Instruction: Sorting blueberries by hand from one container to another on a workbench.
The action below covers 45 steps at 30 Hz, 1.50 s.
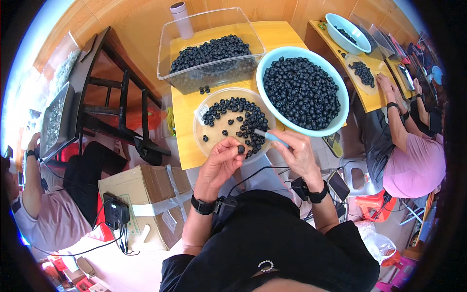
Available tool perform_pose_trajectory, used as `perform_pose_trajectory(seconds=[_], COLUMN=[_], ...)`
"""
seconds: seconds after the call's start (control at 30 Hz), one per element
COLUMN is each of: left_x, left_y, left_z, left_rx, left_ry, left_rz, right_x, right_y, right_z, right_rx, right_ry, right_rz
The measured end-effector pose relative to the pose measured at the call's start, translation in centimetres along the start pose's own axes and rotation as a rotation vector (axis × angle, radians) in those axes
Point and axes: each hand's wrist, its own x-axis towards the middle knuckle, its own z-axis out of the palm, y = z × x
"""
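Note:
My left hand (218,163) pinches one small black round part (241,149) between thumb and fingertips, above the near edge of a round shallow tray (214,127). In my right hand (300,155) is a blue-handled tool (278,140) with a flat grey end, perhaps a small knife or scraper. Its grey end points left over the tray, close to the held part but apart from it. Many loose black parts (236,104), some showing a hole, lie along the tray's far and right sides. My right fingers partly hide the handle.
A light-blue basin (344,100) heaped with black parts overhangs the table's (183,126) right side. Behind the tray stands a clear plastic box (165,82) of parts, with a pink bottle (182,22) beyond. A cardboard box (134,180) sits lower left. Co-workers sit left and right (413,165).

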Motion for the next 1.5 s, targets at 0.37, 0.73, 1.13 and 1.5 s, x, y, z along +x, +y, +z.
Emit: perform_pose_trajectory(seconds=[0.37,0.73,1.13,1.5], left_x=[0.2,0.1,-0.1,0.4], left_y=[-0.4,-0.4,-0.5,-1.3], left_z=[-0.7,-0.6,-0.1,1.0], left_rx=[-0.066,-0.067,0.143,0.396], left_ry=[0.026,0.031,0.083,0.215], left_rz=[-0.008,-0.003,-0.060,-0.101], right_x=[-0.2,-0.1,0.2,-0.6], right_y=[-2.2,-2.0,-1.6,-0.7], right_z=[0.8,0.8,1.4,0.8], right_rx=[0.021,-0.003,0.204,0.145], right_ry=[-0.156,-0.169,0.032,-0.064], right_rz=[-0.122,-0.141,-0.051,-0.033])
